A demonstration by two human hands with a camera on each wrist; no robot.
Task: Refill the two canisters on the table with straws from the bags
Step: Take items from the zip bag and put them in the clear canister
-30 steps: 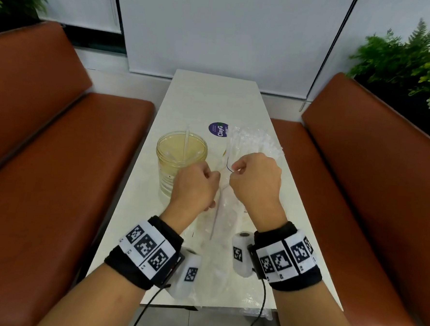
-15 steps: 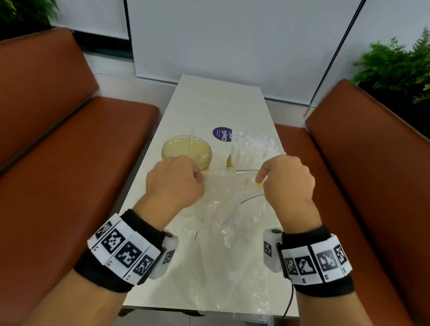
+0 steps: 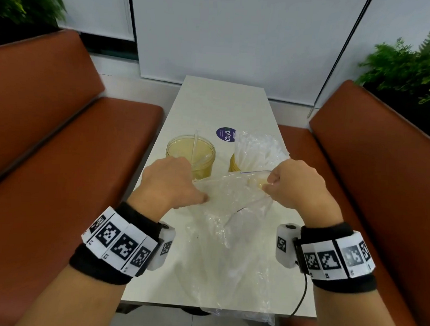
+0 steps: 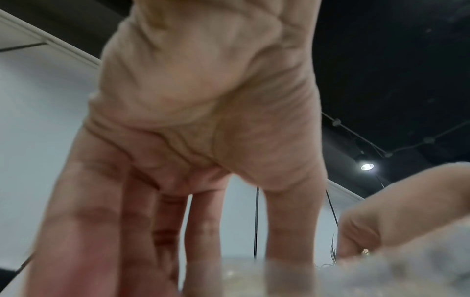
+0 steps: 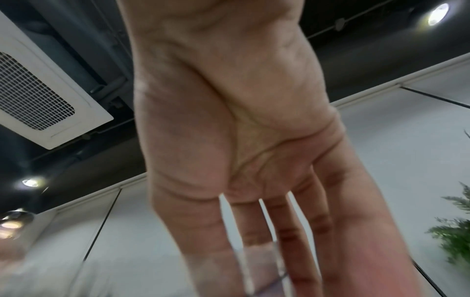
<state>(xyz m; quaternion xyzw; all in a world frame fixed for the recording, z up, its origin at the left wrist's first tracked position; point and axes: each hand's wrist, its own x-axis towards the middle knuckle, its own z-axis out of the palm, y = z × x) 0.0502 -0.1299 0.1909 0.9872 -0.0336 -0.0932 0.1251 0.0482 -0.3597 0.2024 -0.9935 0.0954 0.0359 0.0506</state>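
On the white table stand two canisters. The left canister is clear yellowish and holds a single straw. The right canister is amber and packed with a bundle of white straws. In front of them I hold a clear plastic bag by its mouth. My left hand pinches the left edge, my right hand the right edge, and the mouth is stretched wide between them. What the bag holds cannot be made out. In the wrist views the bag is a blur at my fingertips.
Brown bench seats run along both sides of the narrow table. A round purple sticker lies behind the canisters. Green plants stand at the back corners. The bag's lower end hangs over the table's near edge.
My hands have drawn apart, left one leftward and right one rightward, stretching the bag's mouth open. The right canister with its straws has come into view behind the bag.
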